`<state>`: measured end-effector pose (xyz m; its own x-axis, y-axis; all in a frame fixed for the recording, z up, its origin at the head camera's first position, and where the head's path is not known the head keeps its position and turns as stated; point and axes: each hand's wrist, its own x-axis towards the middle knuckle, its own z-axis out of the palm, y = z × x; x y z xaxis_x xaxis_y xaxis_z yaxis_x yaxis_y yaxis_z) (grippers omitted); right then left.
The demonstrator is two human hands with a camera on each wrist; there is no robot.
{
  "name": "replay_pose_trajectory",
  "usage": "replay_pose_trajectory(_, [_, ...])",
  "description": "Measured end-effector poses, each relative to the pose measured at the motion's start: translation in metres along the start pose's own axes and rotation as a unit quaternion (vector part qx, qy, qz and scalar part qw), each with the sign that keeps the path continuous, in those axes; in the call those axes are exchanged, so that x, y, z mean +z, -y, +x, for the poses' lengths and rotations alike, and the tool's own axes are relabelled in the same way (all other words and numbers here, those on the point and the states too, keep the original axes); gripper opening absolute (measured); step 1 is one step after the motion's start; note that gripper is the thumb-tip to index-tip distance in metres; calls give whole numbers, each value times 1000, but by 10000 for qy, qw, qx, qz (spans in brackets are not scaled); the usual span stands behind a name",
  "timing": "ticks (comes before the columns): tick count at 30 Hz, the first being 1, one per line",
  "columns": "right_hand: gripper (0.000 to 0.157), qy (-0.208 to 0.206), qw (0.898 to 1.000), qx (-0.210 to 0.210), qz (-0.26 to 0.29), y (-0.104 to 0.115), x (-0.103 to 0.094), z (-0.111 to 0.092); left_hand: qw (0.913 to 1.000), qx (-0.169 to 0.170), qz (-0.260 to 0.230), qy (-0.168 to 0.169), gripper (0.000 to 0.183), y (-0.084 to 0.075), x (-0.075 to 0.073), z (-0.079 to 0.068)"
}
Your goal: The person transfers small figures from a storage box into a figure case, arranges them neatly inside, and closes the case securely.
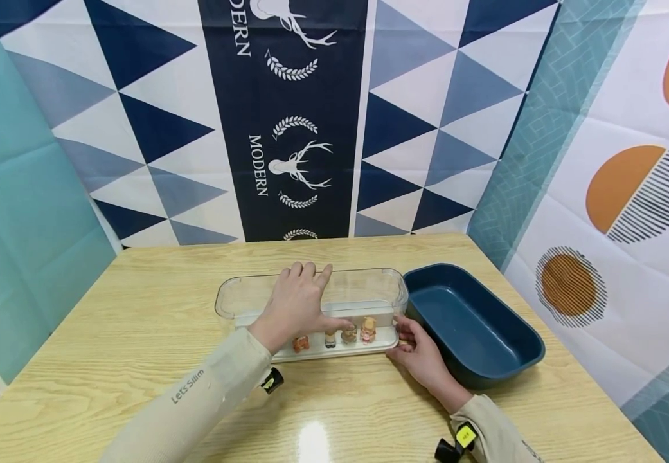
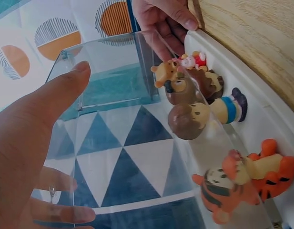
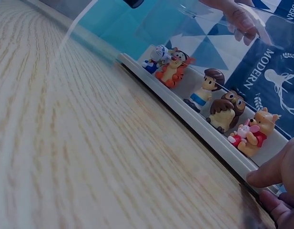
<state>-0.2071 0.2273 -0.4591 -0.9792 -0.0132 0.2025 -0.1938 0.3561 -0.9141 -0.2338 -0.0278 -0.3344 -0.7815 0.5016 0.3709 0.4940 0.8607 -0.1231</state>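
Note:
A long clear cover (image 1: 363,292) stands over a white base (image 1: 340,352), making a display box. My left hand (image 1: 299,299) spans the cover from above, fingers at its back edge and thumb at its front, gripping it. At the box's right end my right hand (image 1: 422,361) pinches the base, with the thumb on the front rim and fingers lower down. Inside stand several small figurines in a row: a white-and-blue one (image 3: 156,59), an orange tiger (image 3: 174,69), a brown-haired boy (image 3: 206,90), an owl (image 3: 226,110) and a bear (image 3: 261,131) holding a pink piglet.
A deep dark-blue basin (image 1: 473,321) stands just right of the box, close beside my right hand. Both rest on a light wooden table (image 1: 126,347). Patterned cloth (image 1: 302,128) hangs behind the table's back edge, with more cloth at both sides.

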Motion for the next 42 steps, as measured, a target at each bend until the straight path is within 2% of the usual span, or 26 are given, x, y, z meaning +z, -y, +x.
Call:
replay_pose_trajectory(18, [68,3,10000,57,-53,2,-2,-3,9999,-25,-77,-108,110,1,16,0])
replay_pose_trajectory(30, [69,-6,9998,185,-81,2,0,-2,9996,-146,-63,232,110,1,19,1])
replay_pose_trajectory(42, [67,2,9997,231,-88,3,1,0,9994,-72,-134,323,109,2,27,1])
